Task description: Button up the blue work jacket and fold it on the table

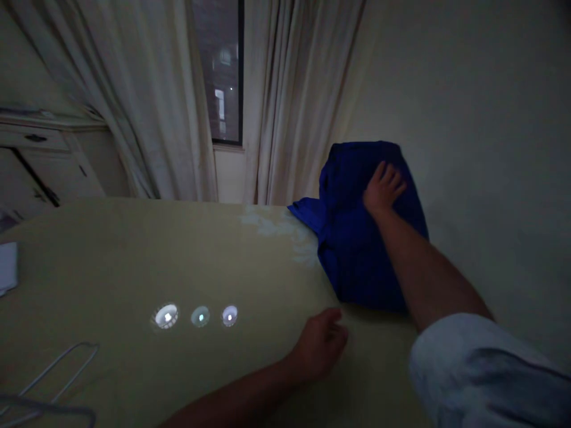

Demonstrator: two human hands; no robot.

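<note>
Our right hand [383, 189] lies open and flat on a bunched dark blue cloth [352, 255] at the far right edge of the table [134, 261]; our left hand [321, 345], loosely curled and empty, rests just below the cloth.

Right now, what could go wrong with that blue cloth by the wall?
The dark blue cloth seems to hang past the far edge of the pale green table, so it might slip off from under the right hand. The wire hanger could perhaps snag it if it were dragged that way.
</note>
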